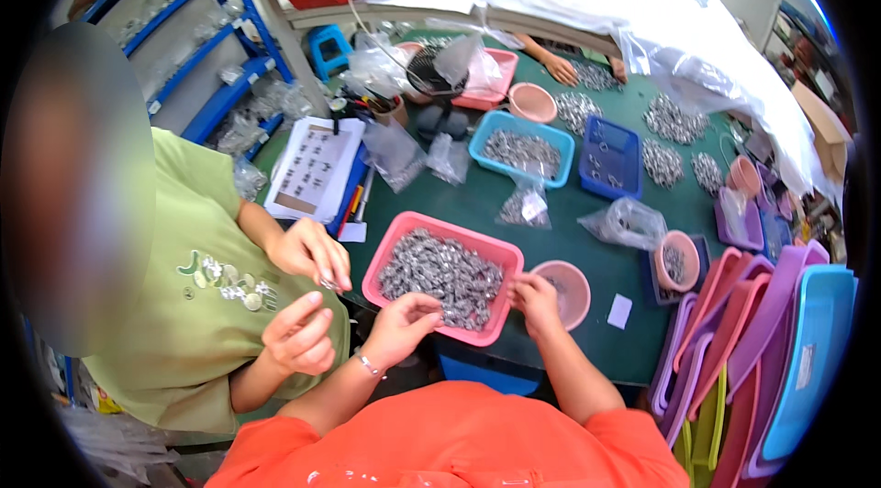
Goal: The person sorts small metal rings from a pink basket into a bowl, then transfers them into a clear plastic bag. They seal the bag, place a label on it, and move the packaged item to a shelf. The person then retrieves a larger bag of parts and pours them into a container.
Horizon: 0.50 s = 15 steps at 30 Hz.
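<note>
A pink tray (378, 260) heaped with small silvery metal parts (440, 272) stands on the table right before me. My left hand (400, 328) is at its near-left edge, fingers curled over the parts; whatever they pinch is too small to make out. On the tray's right rim, my right hand (536, 301) is closed with the fingertips against the edge. A pink round bowl (574, 293) with some metal parts inside stands just beyond that hand. To my left, a person in a green shirt holds a tiny metal piece (330, 284) between the fingers.
Behind the tray are a light-blue basket (477, 147) of parts, a dark-blue basket (613, 183) and plastic bags (624, 222). A clipboard (317, 167) lies left. Stacked coloured trays (808, 350) rise at right. Another person's hands (560, 69) work among parts across the table.
</note>
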Each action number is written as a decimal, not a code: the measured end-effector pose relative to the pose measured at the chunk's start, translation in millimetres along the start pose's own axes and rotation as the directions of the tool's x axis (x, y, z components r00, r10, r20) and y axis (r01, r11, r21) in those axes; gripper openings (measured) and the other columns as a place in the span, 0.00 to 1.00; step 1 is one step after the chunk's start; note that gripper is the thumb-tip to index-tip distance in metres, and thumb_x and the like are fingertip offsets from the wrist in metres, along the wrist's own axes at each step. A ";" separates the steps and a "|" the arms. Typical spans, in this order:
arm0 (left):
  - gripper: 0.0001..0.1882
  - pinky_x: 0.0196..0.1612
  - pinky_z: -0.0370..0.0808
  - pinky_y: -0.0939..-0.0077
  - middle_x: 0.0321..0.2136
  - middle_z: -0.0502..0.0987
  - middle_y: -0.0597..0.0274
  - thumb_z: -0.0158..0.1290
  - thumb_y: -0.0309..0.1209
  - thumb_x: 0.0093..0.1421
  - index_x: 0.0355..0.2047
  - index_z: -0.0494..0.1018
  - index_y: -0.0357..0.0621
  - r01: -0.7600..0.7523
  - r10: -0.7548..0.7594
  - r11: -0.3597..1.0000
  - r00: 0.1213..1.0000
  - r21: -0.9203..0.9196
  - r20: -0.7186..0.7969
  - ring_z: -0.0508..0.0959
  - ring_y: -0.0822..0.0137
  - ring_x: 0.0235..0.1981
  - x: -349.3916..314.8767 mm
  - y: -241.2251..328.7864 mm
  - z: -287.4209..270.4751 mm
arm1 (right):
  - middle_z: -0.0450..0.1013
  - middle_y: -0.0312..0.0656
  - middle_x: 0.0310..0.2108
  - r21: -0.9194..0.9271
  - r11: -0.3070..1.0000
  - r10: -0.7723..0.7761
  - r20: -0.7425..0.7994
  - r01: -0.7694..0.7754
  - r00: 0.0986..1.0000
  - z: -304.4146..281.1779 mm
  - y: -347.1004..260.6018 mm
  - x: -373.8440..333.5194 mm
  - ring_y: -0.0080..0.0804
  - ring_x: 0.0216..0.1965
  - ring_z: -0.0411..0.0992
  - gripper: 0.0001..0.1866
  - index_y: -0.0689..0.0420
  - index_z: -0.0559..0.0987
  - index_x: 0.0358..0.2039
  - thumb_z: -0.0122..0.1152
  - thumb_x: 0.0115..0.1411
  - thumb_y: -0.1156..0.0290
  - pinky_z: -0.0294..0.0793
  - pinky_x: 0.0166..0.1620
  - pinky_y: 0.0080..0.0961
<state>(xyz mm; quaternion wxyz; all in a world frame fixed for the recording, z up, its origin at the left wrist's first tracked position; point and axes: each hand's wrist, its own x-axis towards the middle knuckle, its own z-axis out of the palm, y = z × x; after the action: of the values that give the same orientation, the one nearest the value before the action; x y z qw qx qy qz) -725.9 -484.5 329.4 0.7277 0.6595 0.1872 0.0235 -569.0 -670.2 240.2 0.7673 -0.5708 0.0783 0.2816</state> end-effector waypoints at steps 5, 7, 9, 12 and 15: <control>0.11 0.40 0.75 0.78 0.35 0.74 0.60 0.51 0.22 0.57 0.41 0.68 0.35 -0.079 0.076 0.997 0.988 0.013 0.134 0.76 0.70 0.36 23.0 20.0 24.4 | 0.73 0.40 0.27 0.069 0.996 -0.058 -0.026 0.059 0.998 -31.3 -6.0 -28.1 0.22 0.23 0.70 0.05 0.61 0.74 0.34 0.51 0.56 0.78 0.72 0.25 0.16; 0.11 0.39 0.74 0.79 0.35 0.74 0.61 0.51 0.23 0.57 0.41 0.68 0.35 -0.082 0.081 0.997 0.981 -0.001 0.177 0.76 0.71 0.36 23.2 18.5 27.3 | 0.73 0.38 0.27 -0.026 0.992 -0.122 -0.077 0.120 0.990 -34.1 -12.4 -41.1 0.20 0.23 0.70 0.05 0.60 0.73 0.35 0.50 0.58 0.78 0.73 0.26 0.16; 0.10 0.38 0.73 0.80 0.35 0.74 0.62 0.51 0.23 0.57 0.40 0.69 0.35 -0.063 0.065 0.998 0.982 -0.019 0.176 0.76 0.73 0.36 16.2 18.7 27.7 | 0.73 0.38 0.27 0.014 0.992 -0.120 -0.080 0.122 0.989 -31.7 -17.3 -54.4 0.20 0.25 0.70 0.05 0.61 0.74 0.34 0.50 0.57 0.79 0.71 0.30 0.15; 0.09 0.37 0.73 0.81 0.33 0.75 0.63 0.52 0.24 0.57 0.39 0.70 0.36 -0.075 0.066 0.996 0.985 0.051 0.158 0.75 0.75 0.35 8.9 15.6 26.5 | 0.73 0.38 0.32 -0.121 0.958 -0.244 0.133 0.260 0.961 -18.6 -28.0 -69.9 0.20 0.30 0.71 0.07 0.62 0.74 0.37 0.51 0.58 0.78 0.70 0.34 0.15; 0.09 0.38 0.73 0.81 0.33 0.74 0.63 0.52 0.24 0.57 0.39 0.70 0.36 -0.061 0.051 0.996 0.988 0.066 0.148 0.75 0.75 0.36 1.1 8.9 24.0 | 0.72 0.38 0.34 -0.133 0.869 -0.395 0.393 0.476 0.830 17.3 -44.1 -80.3 0.20 0.34 0.70 0.07 0.63 0.73 0.37 0.51 0.58 0.80 0.70 0.38 0.15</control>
<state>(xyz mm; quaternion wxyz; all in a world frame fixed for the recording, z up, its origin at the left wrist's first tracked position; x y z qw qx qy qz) -715.7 -505.8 339.2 0.7149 0.6896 0.1156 -0.0111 -616.0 -690.2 318.1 0.7428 -0.5965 -0.2263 0.2031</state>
